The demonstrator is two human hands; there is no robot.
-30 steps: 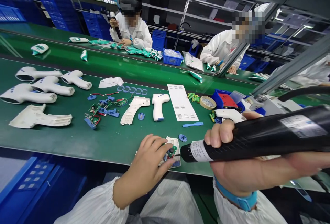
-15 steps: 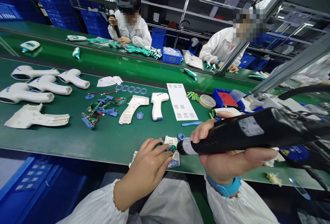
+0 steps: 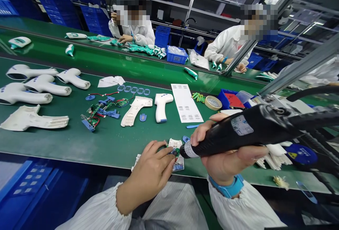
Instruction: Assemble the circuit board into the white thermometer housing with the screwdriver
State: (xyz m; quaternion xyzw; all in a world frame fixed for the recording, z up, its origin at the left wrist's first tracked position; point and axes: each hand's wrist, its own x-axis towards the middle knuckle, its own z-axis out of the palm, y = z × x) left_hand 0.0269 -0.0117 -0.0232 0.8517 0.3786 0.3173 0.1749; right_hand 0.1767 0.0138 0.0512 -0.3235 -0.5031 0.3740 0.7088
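My right hand is wrapped round a black electric screwdriver, held nearly level with its tip pointing left. That tip is at a small green circuit board in a white half housing at the table's front edge; exact contact is hidden. My left hand lies over the housing, fingers pressed on the board and shell, covering much of both. Just above the screwdriver's tip is a blue oval part. Farther back lie another open white half shell and a closed white thermometer gun.
White gun bodies and wired circuit boards lie left. A printed white sheet, batteries, a tape roll and a blue bin stand behind the screwdriver. Beyond a green conveyor, two co-workers sit.
The screwdriver and my right hand have shifted slightly left, its tip still at the board. My left hand stays on the housing. Green-and-white thermometers on the conveyor have moved left.
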